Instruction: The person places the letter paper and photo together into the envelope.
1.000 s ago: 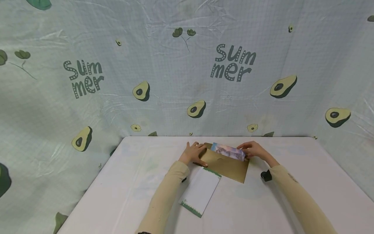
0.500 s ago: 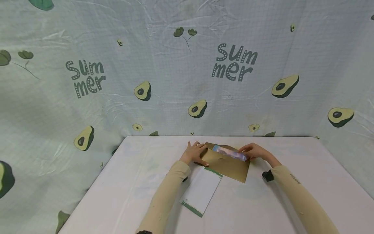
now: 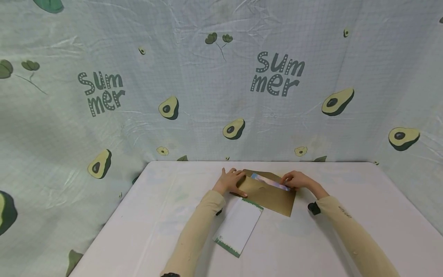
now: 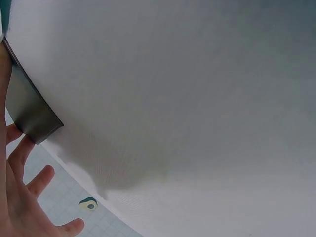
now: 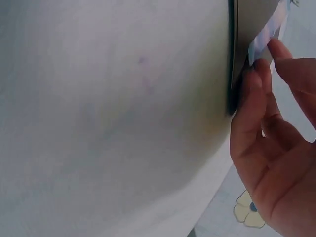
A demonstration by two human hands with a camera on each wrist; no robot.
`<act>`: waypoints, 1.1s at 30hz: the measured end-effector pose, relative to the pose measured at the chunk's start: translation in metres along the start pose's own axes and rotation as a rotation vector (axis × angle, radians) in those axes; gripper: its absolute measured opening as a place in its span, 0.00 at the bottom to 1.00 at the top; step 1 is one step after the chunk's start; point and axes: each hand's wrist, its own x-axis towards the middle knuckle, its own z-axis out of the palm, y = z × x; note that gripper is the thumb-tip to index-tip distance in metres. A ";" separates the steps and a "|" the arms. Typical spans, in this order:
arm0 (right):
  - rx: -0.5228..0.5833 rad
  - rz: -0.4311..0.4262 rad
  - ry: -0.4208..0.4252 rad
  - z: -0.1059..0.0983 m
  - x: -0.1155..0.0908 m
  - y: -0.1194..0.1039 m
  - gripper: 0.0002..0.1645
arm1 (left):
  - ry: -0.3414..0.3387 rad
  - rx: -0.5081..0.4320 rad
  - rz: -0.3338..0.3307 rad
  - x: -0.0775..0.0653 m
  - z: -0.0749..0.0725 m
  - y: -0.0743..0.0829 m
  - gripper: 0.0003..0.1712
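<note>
A gold envelope (image 3: 270, 198) lies slantwise near the back of the table, its flap raised at the far side. A colourful blue-and-pink card (image 3: 266, 180) is tucked into its opening, with only a narrow strip showing. My left hand (image 3: 230, 182) grips the envelope's left end, thumb over the front; in the left wrist view several fingers (image 4: 42, 180) spread past the envelope's corner (image 4: 34, 111). At the opposite end, my right hand (image 3: 296, 180) pinches the card's right end, and the right wrist view shows its fingertips around the card's edge (image 5: 266, 35).
A white notepad (image 3: 238, 227) with green borders lies in front of the envelope, its top edge close to the left thumb. The white table (image 3: 166, 223) ends at a hanging cloth (image 3: 194, 134) printed with avocados and "summer".
The card has slid down deeper into the envelope, so less of it shows. My right hand has followed it slightly lower, while the left hand keeps its place on the envelope.
</note>
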 end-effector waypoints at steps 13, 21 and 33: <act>-0.140 -0.212 0.012 0.012 0.034 0.021 0.16 | -0.050 -0.022 -0.014 0.000 0.001 -0.003 0.52; -0.165 -0.115 0.007 0.011 0.012 -0.019 0.18 | -0.085 -0.034 -0.028 0.004 -0.004 -0.001 0.48; -0.091 -0.106 -0.028 0.016 0.014 -0.027 0.24 | -0.062 -0.083 -0.033 0.003 -0.006 0.000 0.40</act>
